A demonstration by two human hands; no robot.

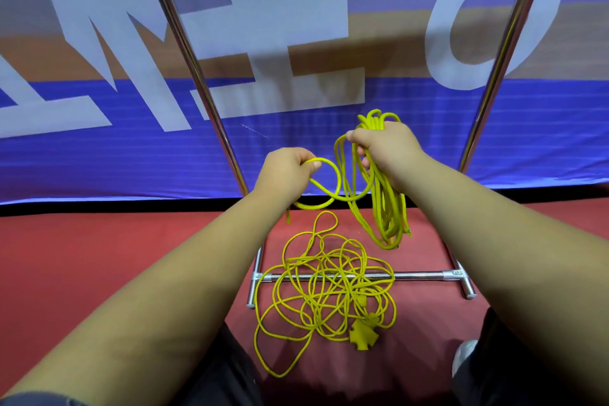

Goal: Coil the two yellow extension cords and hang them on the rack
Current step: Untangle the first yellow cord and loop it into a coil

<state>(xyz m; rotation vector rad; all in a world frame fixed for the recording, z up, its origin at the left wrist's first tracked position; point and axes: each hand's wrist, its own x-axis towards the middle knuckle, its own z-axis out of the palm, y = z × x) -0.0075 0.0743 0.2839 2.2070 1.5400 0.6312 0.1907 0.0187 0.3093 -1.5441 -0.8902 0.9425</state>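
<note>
My right hand (385, 148) grips the top of a bundle of yellow cord loops (385, 208) that hangs down toward the floor. My left hand (286, 171) pinches a loose stretch of the same yellow cord (333, 175), which curls in a loop between the two hands. A tangled pile of yellow extension cord (329, 287) lies on the red floor below, draped over the rack's bottom crossbar, with a yellow multi-outlet plug end (362, 336) at its near right.
The chrome rack has two upright poles (184, 43) (507, 43) and a low crossbar (425, 274) on feet. A blue banner (131, 158) with large white letters stands behind it. My shoe (464, 356) is at the lower right on the red floor (99, 257).
</note>
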